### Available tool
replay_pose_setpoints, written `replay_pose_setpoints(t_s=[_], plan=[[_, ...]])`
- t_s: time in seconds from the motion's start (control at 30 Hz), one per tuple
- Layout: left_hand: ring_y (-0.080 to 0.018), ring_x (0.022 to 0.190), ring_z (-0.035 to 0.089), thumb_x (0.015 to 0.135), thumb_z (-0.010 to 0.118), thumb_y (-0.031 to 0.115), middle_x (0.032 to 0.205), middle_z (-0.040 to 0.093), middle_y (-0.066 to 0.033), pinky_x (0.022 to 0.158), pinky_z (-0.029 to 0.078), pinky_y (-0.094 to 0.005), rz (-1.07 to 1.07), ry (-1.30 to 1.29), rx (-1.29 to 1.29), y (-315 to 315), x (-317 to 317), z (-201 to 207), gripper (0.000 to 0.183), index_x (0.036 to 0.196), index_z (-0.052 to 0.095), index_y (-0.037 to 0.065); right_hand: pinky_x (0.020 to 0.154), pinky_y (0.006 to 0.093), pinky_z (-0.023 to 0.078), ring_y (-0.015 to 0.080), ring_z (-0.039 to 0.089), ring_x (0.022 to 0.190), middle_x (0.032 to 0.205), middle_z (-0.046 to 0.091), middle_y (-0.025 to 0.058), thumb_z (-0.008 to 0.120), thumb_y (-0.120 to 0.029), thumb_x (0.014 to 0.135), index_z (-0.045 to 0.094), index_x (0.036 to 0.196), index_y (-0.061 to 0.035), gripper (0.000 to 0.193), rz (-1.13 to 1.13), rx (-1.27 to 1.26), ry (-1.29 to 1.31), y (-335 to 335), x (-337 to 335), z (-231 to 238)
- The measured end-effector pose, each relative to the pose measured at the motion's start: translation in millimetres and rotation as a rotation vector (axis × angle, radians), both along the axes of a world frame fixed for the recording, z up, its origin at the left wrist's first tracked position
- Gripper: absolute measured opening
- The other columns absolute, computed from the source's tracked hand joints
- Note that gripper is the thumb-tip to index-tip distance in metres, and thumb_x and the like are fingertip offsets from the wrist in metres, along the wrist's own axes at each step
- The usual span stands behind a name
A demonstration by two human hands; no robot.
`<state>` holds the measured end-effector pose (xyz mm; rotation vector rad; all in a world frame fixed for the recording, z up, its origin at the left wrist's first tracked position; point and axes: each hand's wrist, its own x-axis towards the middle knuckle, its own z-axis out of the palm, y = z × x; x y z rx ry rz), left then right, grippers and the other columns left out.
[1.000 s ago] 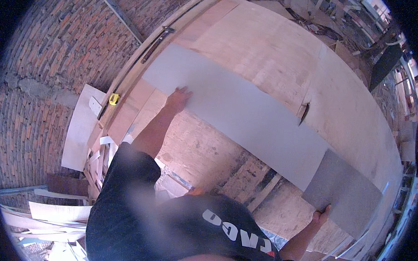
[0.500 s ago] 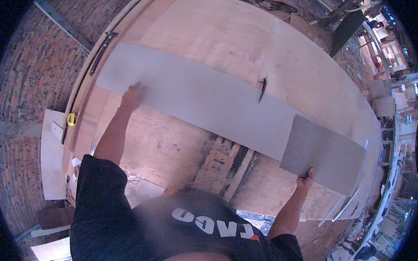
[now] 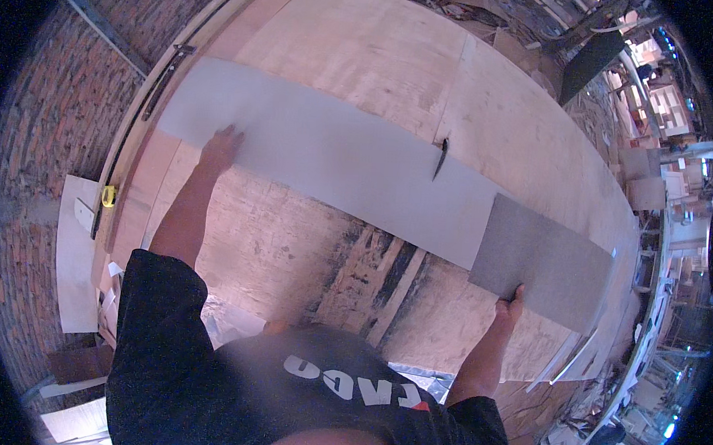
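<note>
A long pale grey sheet (image 3: 336, 154) lies slantwise across a large wooden worktop. My left hand (image 3: 222, 147) rests on its near edge toward the left end, fingers stretched out and holding nothing. At the sheet's right end lies a darker grey rectangular panel (image 3: 542, 261), its left edge meeting or overlapping the sheet; I cannot tell which. My right hand (image 3: 511, 302) grips the panel's near edge, thumb on top and the other fingers hidden beneath. A thin dark curved tool (image 3: 441, 159), perhaps a knife, lies at the sheet's far edge.
A yellow tape measure (image 3: 108, 196) sits at the worktop's left edge, near a long dark bar (image 3: 157, 93). Beyond it rises a brick wall (image 3: 39, 121). Thin strips (image 3: 573, 359) stick out by the right front corner. A dark gap (image 3: 374, 283) crosses the near wooden surface.
The whole view has shifted slightly, so everything appears a little further left. Both hands keep their places on the sheet and the panel.
</note>
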<state>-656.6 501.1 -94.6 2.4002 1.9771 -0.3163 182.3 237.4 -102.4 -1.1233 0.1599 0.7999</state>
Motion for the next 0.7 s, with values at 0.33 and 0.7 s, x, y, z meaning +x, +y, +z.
replay_pose_setpoints(t_s=[0.33, 0.7], plan=[[-0.0355, 0.122, 0.051, 0.086, 0.054, 0.01, 0.146, 0.038, -0.0198, 0.105, 0.041, -0.043, -0.016, 0.102, -0.076, 11, 10, 13, 0.053, 0.139, 0.047, 0.013, 0.102, 0.0435, 0.047, 0.0266, 0.059, 0.111, 0.121, 0.064, 0.0092, 0.07, -0.013, 0.086, 0.059, 0.121, -0.0056, 0.038, 0.003, 0.009, -0.007, 11, 4, -9], [-0.0353, 0.123, 0.05, 0.082, 0.058, 0.009, 0.145, 0.039, -0.0204, 0.103, 0.043, -0.0423, -0.074, 0.103, -0.008, 33, -7, -21, 0.059, 0.14, 0.047, 0.015, 0.098, 0.0422, 0.05, 0.0268, 0.06, 0.111, 0.12, 0.064, 0.0086, 0.066, -0.015, 0.09, 0.058, 0.122, -0.0057, 0.034, -0.004, -0.024, -0.054, 25, 4, -12]])
